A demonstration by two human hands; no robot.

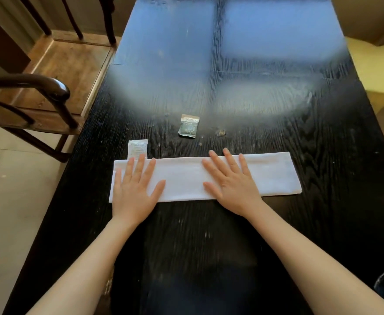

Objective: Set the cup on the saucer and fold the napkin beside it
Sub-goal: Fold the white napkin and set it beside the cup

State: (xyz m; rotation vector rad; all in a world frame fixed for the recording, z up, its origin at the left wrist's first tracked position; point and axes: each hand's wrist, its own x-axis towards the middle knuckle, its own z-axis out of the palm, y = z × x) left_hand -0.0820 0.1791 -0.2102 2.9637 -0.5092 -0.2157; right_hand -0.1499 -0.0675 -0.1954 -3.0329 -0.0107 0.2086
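A white napkin [272,172] lies folded into a long narrow strip across the dark wooden table [209,235]. My left hand [134,189] rests flat on the strip's left end, fingers spread. My right hand [230,180] presses flat on the strip near its middle, fingers spread too. Neither hand grips anything. No cup or saucer shows in this view.
A small white sachet [137,148] touches the napkin's far left corner. A grey-green sachet [188,125] lies farther back, with a small crumb-like bit [220,133] to its right. A dark wooden chair [38,96] stands left of the table. Glare covers the table's far half.
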